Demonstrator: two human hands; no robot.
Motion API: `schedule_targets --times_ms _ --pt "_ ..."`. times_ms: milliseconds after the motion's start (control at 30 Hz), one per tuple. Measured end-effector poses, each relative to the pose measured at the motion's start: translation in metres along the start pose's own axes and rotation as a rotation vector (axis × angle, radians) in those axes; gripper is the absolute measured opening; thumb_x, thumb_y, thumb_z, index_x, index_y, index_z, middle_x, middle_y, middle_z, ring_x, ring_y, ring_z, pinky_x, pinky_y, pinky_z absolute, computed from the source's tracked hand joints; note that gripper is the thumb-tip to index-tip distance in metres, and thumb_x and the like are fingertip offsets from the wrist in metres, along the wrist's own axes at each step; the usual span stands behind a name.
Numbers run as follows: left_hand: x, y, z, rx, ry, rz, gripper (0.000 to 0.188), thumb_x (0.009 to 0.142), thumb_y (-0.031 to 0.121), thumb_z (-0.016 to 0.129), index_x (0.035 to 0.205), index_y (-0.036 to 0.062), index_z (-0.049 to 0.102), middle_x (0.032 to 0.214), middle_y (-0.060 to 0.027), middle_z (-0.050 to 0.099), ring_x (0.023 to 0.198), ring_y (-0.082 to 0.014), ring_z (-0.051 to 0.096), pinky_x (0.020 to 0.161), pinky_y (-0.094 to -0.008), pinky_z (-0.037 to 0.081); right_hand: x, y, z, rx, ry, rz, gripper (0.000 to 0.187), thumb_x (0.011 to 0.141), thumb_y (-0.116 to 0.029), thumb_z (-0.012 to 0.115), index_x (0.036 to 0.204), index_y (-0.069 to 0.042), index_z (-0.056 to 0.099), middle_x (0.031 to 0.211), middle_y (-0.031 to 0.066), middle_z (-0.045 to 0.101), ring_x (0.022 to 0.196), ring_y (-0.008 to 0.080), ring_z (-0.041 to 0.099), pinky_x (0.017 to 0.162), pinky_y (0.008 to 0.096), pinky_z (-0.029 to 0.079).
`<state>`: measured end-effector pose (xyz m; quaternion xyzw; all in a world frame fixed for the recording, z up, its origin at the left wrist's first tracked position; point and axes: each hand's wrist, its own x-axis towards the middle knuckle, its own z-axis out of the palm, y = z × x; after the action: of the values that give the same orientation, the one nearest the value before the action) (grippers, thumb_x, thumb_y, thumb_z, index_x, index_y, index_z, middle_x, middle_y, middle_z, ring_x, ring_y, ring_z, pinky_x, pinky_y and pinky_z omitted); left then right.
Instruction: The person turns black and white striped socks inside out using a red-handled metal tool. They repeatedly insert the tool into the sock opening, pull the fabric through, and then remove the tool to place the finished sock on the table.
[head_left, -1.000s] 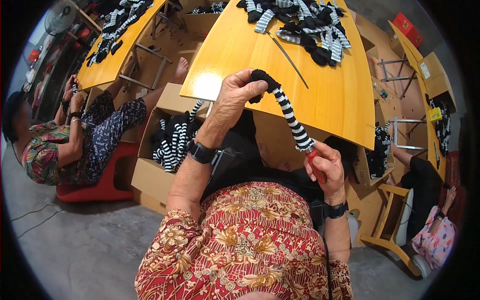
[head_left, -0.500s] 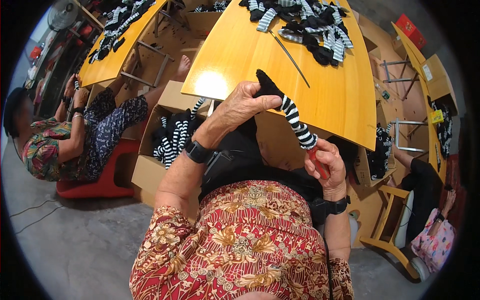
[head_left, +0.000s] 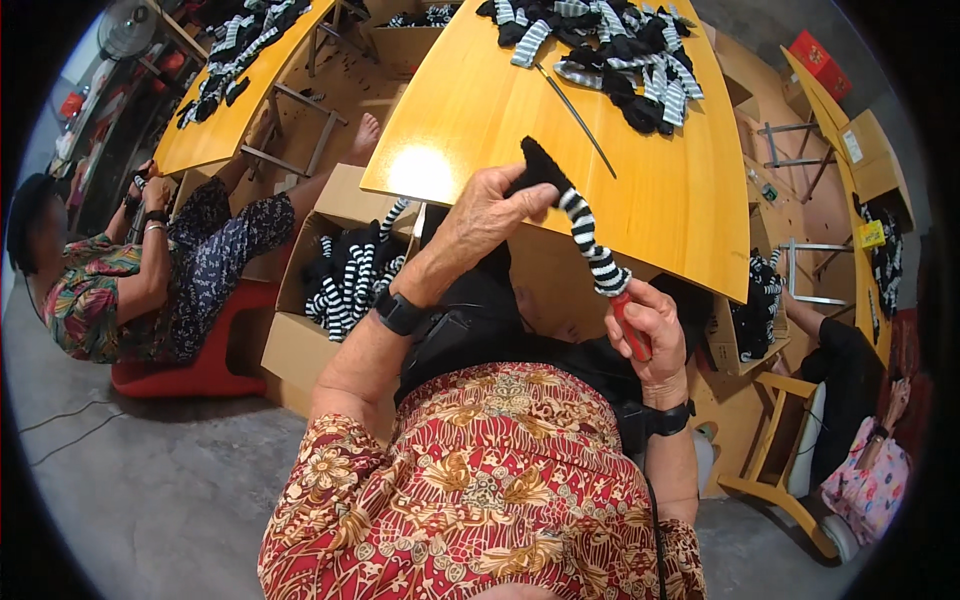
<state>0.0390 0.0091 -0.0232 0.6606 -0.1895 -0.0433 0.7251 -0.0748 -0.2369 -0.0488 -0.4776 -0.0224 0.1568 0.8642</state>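
Observation:
A narrow knitted tube like a small sock (head_left: 592, 246), striped black and white with a plain black end, stretches bent between my two hands over the near table edge. My left hand (head_left: 487, 218) pinches its black end between thumb and fingers. Wrapped in my right hand (head_left: 652, 328) is a red tool handle (head_left: 633, 332); the cuff of the knit sits right at the top of that handle. Any shaft of the tool is hidden inside the knit. On the yellow wooden table (head_left: 470, 110) lies a thin dark rod (head_left: 580, 122), beside a pile of black, white and grey striped knits (head_left: 640, 75).
A cardboard box (head_left: 295, 350) of striped knits stands at my left, another box (head_left: 728, 345) at my right. A person on a red chair (head_left: 190, 365) works at the left table (head_left: 215, 135). Another person (head_left: 865, 470) sits at far right near a wooden chair (head_left: 765, 440).
Both hands keep their hold, and the knit and red handle have shifted only slightly. The right hand has moved a little left. The view has shifted slightly.

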Motion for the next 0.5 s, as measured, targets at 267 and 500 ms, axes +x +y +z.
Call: schedule_targets --times_ms 267,500 --pt "-0.005 0.011 0.005 -0.457 0.149 -0.179 0.043 0.099 0.035 0.050 0.125 0.0008 0.054 0.113 -0.0144 0.065 0.098 -0.0194 0.066 0.086 -0.0329 0.053 0.000 -0.019 0.047 -1.295 0.111 -0.602 0.049 0.076 0.003 0.065 0.124 -0.006 0.061 0.073 0.0082 0.056 0.057 0.0167 0.053 0.054 0.0280 0.044" --pt "0.003 -0.016 0.014 -0.803 0.415 -0.097 0.019 0.097 0.021 0.057 0.111 0.0092 0.060 0.101 -0.0043 0.068 0.087 -0.0132 0.066 0.081 -0.0293 0.054 0.003 0.006 0.046 -1.210 0.195 -0.644 0.051 0.080 0.003 0.061 0.130 -0.003 0.056 0.079 0.0121 0.059 0.065 0.0220 0.059 0.061 0.0307 0.048"
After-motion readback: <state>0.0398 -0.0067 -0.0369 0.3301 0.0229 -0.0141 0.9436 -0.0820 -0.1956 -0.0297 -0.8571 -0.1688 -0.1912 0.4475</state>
